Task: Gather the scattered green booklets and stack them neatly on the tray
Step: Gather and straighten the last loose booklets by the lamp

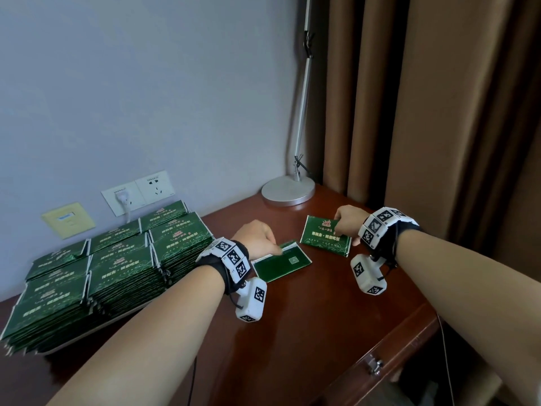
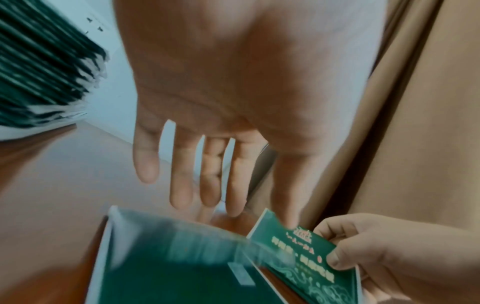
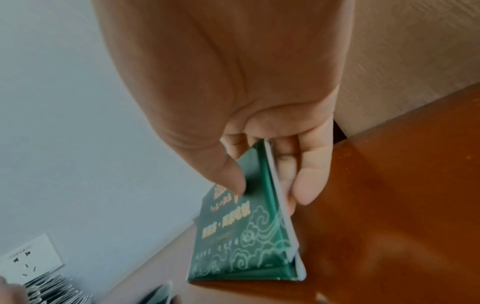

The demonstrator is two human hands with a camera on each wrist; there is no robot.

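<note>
Right hand (image 1: 348, 222) pinches printed green booklet (image 1: 326, 236), thumb on cover, fingers under, near edge on desk (image 1: 336, 312). Left hand (image 1: 257, 238) with straight relaxed fingers over plain-side booklet (image 1: 281, 263), contact unclear. Stacked booklets (image 1: 117, 265) fill tray (image 1: 96, 329) at left. Lamp base (image 1: 288, 190) behind.
</note>
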